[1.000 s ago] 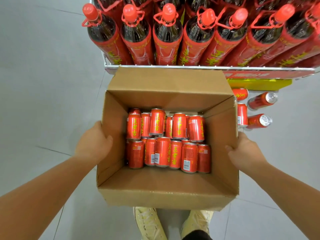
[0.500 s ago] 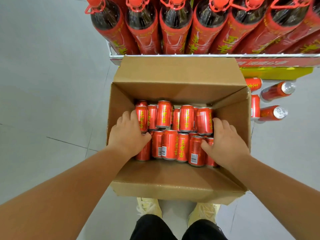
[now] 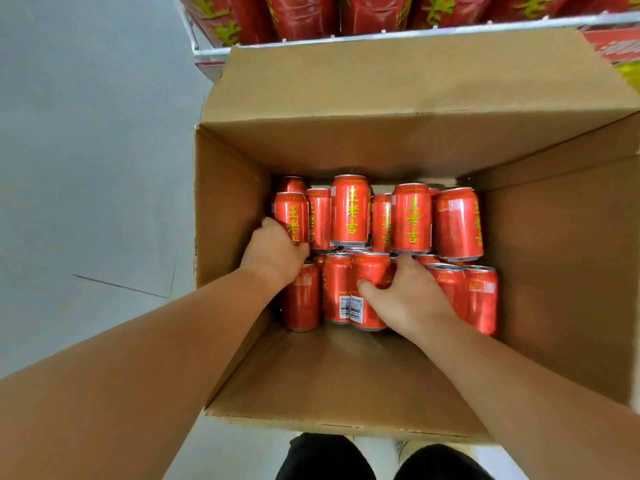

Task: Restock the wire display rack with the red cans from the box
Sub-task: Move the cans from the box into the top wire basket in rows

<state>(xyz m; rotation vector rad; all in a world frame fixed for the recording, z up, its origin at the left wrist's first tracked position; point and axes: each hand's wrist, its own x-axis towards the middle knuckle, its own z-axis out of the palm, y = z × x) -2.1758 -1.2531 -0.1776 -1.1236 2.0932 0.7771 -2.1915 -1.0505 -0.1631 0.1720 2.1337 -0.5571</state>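
Note:
An open cardboard box (image 3: 561,258) stands on the floor and holds several red cans (image 3: 349,209) lying in two rows. My left hand (image 3: 273,252) is inside at the left wall, its fingers curled round the far-left can (image 3: 292,216) of the back row. My right hand (image 3: 405,296) is in the front row, thumb and fingers closed round a can (image 3: 369,271) with a barcode. The wire display rack (image 3: 381,33) edge runs just beyond the box's far flap.
Large red bottles (image 3: 304,15) fill the rack above the box. Grey tiled floor (image 3: 86,168) lies to the left. My dark trouser legs (image 3: 325,459) and shoes show below the box's near flap (image 3: 346,386).
Both hands went from the box's outer sides into the box and closed on cans. My head has dropped closer, so the box fills the view and the loose cans at right are out of frame.

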